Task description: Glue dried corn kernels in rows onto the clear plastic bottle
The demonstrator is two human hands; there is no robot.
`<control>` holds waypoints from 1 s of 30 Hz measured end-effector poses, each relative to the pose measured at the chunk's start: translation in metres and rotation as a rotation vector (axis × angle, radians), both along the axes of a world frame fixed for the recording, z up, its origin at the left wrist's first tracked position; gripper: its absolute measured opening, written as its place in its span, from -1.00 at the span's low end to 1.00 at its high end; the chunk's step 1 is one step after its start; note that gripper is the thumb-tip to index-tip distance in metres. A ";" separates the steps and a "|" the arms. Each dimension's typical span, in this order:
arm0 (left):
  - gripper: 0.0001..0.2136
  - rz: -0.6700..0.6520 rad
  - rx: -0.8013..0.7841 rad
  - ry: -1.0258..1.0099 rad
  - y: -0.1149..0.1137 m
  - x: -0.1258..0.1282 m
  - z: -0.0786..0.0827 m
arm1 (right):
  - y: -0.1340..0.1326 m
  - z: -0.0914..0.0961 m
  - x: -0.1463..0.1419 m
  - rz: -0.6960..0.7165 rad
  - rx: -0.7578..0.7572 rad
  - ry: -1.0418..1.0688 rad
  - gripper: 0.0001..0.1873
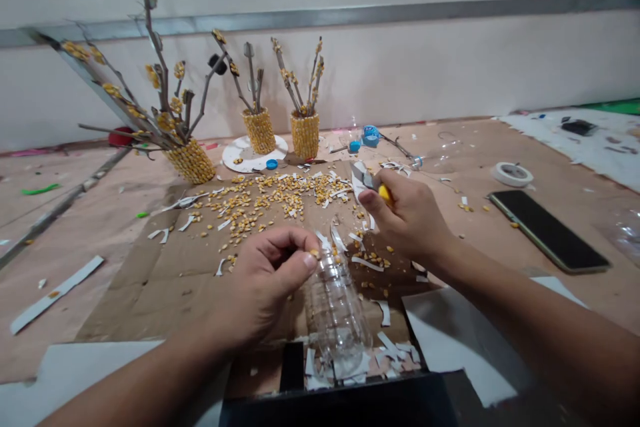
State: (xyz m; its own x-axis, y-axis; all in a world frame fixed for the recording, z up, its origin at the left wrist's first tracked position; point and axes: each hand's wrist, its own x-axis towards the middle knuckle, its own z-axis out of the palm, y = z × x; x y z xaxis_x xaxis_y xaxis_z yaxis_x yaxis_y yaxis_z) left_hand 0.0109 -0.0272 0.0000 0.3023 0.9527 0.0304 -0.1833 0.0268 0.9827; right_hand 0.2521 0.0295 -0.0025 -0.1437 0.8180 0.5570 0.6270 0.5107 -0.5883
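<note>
Near centre, the bottle (343, 310) is clear, glossy, ribbed plastic; the cardboard (145, 280) to its left looks matt. On the far side, 3 pots (190, 162) have rough kernel coatings, and their wooden twigs (161, 67) have rough bark. At right, the phone screen (550, 230) is smooth, glossy.

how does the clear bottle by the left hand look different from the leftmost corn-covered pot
The bottle is see-through and ridged, while the pot is hidden under rows of yellow kernels.
The pot holds branches; none show in the bottle.
The bottle is right by the left hand; the pot stands apart from both hands.
Both have rounded sides.
</note>
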 end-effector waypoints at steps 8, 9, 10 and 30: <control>-0.79 0.053 0.009 0.236 0.001 0.006 0.017 | -0.022 0.003 -0.016 0.616 0.170 0.132 -0.70; -0.81 0.047 0.022 0.271 0.001 0.006 0.018 | -0.023 0.003 -0.016 0.643 0.193 0.114 -0.68; -0.83 0.041 0.032 0.299 0.001 0.006 0.018 | -0.024 0.002 -0.015 0.656 0.217 0.086 -0.67; -0.64 -0.007 0.341 0.763 0.012 -0.010 0.013 | -0.021 0.024 0.011 0.590 -0.302 -0.209 -0.88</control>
State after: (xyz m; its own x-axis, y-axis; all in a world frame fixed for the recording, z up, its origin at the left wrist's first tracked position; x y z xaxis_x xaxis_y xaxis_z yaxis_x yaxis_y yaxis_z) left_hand 0.0007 -0.0154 0.0132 0.3630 0.9262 0.1013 0.5347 -0.2962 0.7914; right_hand 0.2632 0.0088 0.0214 -0.6912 0.6851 0.2300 0.4104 0.6341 -0.6554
